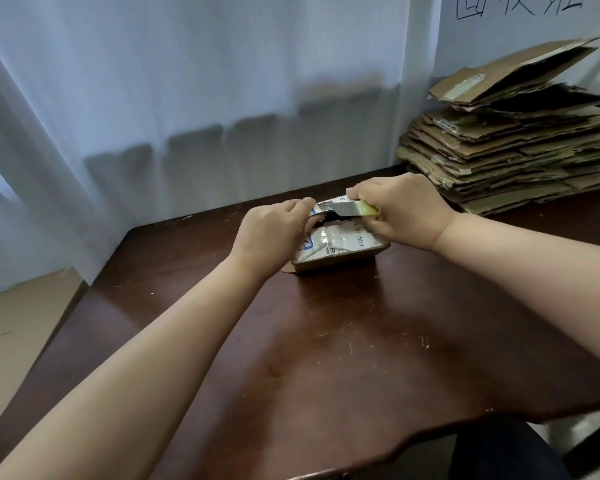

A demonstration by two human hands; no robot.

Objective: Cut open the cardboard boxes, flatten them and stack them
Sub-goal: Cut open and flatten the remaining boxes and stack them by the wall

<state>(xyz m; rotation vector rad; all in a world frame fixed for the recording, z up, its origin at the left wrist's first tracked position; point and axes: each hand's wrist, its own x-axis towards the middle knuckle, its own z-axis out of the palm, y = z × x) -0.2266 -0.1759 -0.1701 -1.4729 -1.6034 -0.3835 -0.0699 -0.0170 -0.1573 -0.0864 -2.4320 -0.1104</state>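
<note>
A small cardboard box (340, 249) with a white shipping label and clear tape sits on the dark wooden table (326, 341), towards the far side. My left hand (271, 233) grips its left top edge, fingers curled into a dark torn gap. My right hand (399, 209) holds a yellow-handled utility knife (352, 208), its metal blade pointing left into that gap along the box's top. A tall stack of flattened cardboard (513, 150) lies at the back right of the table, its top sheet lifted at an angle.
A pale curtain (153, 98) hangs behind the table and to the left. A white wall (520, 26) with handwritten characters rises behind the stack. Beige floor (14, 341) shows at the left. The table's near edge curves at the bottom right.
</note>
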